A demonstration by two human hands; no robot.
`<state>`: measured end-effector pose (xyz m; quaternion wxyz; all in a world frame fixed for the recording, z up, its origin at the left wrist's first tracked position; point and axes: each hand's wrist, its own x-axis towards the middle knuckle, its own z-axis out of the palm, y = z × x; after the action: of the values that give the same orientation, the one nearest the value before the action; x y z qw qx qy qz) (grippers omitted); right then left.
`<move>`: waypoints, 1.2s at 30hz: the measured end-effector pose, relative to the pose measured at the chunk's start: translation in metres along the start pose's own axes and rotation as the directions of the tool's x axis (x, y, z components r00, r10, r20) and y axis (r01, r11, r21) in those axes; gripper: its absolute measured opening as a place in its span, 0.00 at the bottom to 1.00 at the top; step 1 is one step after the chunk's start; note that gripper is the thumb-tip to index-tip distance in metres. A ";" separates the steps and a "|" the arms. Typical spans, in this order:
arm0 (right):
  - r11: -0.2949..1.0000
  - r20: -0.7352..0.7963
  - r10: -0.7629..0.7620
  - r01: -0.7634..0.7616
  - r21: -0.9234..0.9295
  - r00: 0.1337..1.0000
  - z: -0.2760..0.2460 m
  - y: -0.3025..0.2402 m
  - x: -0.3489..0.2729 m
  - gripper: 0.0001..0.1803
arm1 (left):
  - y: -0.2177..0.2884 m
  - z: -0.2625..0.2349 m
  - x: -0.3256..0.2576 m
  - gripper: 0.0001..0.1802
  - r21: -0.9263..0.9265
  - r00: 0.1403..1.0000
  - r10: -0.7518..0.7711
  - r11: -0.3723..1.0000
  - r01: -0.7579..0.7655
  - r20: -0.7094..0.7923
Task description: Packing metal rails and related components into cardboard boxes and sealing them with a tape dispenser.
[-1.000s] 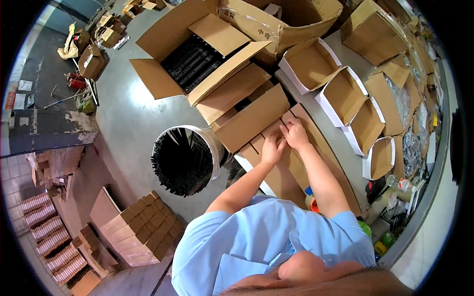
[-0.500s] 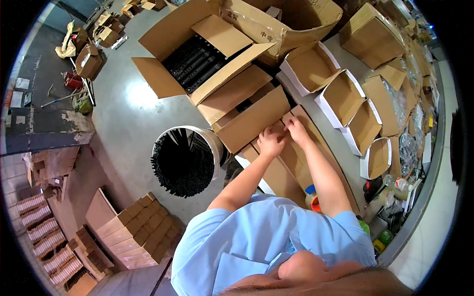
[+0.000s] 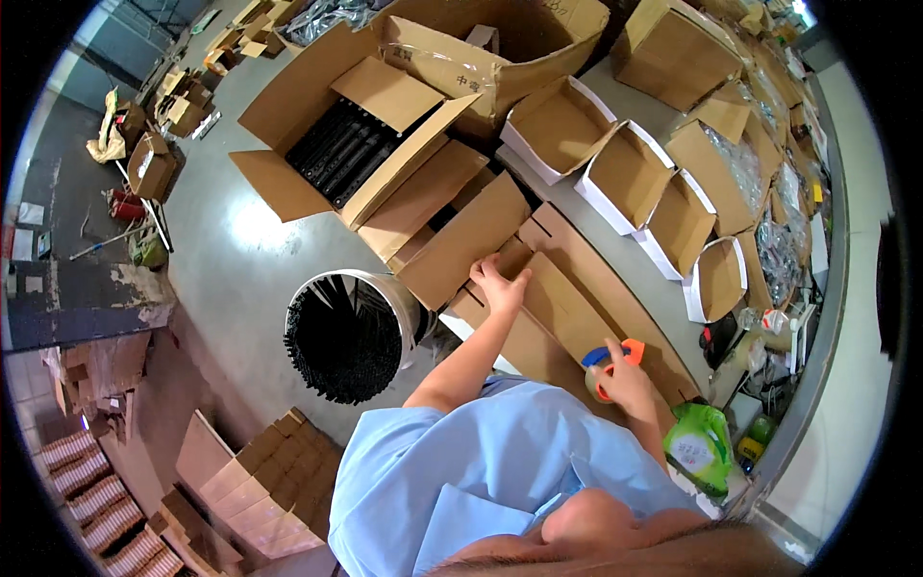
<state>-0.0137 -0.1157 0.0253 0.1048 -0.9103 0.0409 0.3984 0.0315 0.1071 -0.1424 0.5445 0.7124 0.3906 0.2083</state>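
**Operator:** Left hand (image 3: 502,286) lies flat with fingers spread, pressing down on the flaps of the long cardboard box (image 3: 567,313) that sits on the grey table (image 3: 615,252) just ahead of me. Right hand (image 3: 625,383) is curled around an orange tape dispenser (image 3: 609,363), nearer to me and to the right, just above the near end of the same box.

**Observer:** Where does that box sit among the rest?

**Operator:** It runs diagonally from far left to near right. Just beyond it on the table stand several open white-sided boxes (image 3: 625,173), their brown insides showing. To the left, on the floor, I see a round bin (image 3: 351,332) packed with black rods, and farther off a large open carton (image 3: 356,144) holding black parts.

**Observer:** Anything near the right hand?

**Operator:** A green bag (image 3: 700,444) lies just right of it at the table's near edge. Whether tape is touching the box yet, I cannot tell.
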 end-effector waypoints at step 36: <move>0.683 -0.225 -0.700 0.728 0.065 0.677 -0.029 -0.039 0.062 0.29 | -0.045 0.005 0.059 0.16 -0.015 0.838 -0.151 0.982 0.186 0.525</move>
<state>0.0552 -0.0840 0.0056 0.3158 -0.8754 -0.2795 0.2363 0.0556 0.1547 -0.1935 0.6691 0.6868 0.2825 -0.0287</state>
